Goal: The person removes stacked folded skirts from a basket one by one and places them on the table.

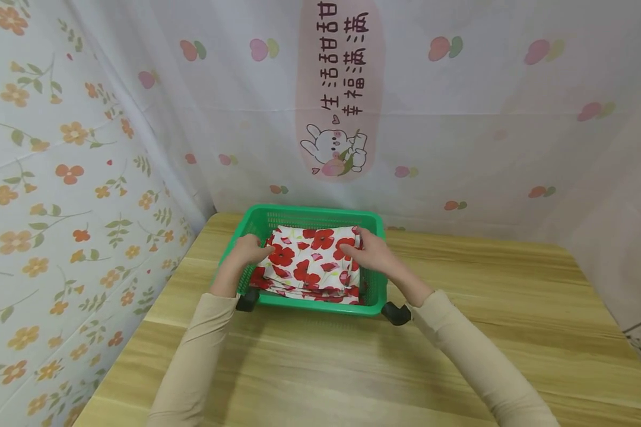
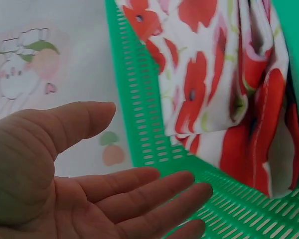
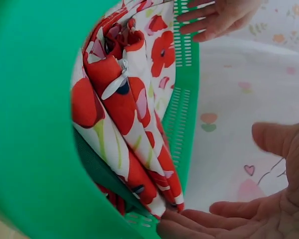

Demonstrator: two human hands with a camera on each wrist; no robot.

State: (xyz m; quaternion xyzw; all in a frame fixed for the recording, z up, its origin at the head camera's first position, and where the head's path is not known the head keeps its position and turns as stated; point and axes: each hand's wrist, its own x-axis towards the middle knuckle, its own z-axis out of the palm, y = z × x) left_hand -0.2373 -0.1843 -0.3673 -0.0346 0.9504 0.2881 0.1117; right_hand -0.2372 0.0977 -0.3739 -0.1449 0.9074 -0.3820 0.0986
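Observation:
Folded cloth (image 1: 312, 264) with red poppies on white lies stacked inside a green plastic basket (image 1: 320, 306). In the right wrist view, a white zipper pull (image 3: 114, 85) hangs from the fabric, and a dark green layer (image 3: 103, 167) shows under it. My left hand (image 1: 252, 249) is over the basket's left side; the left wrist view shows its fingers extended, apart from the cloth, holding nothing. My right hand (image 1: 373, 254) is at the stack's right edge, its fingers fairly straight; in the right wrist view its fingertips (image 3: 177, 221) are by the cloth's lower corner, possibly touching it.
The basket stands at the back of a wooden table (image 1: 320, 367), close to a white printed curtain (image 1: 235, 136). A flowered curtain (image 1: 75, 207) hangs along the left side. Black devices (image 1: 396, 313) are worn at both wrists near the basket's front corners.

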